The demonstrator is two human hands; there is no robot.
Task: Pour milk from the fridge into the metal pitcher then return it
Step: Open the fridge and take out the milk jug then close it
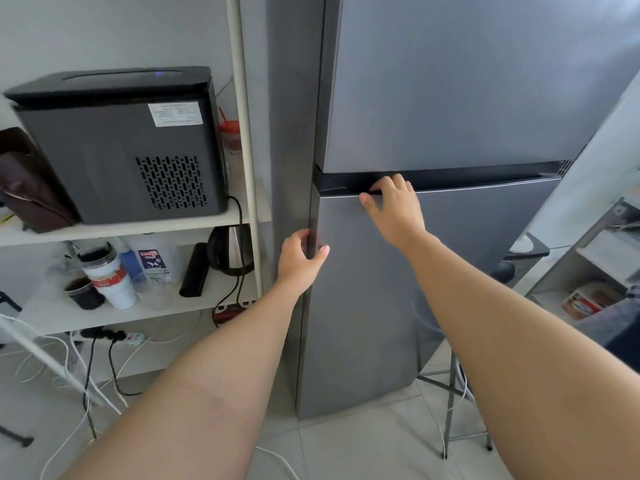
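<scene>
A tall grey two-door fridge [450,98] stands in front of me, both doors closed. My right hand [393,206] reaches to the top edge of the lower door [433,271], fingers hooked into the dark recess between the doors. My left hand [299,258] wraps around the lower door's left edge. A milk jug with a red and blue label [156,261] stands on the lower shelf at left. No metal pitcher is in view.
A white shelf unit [246,133] beside the fridge holds a black appliance [117,143], a kettle [232,251], a tumbler [110,278] and cups. Cables and a power strip [131,337] lie on the floor. A metal stand [453,403] and low shelves [588,271] sit right.
</scene>
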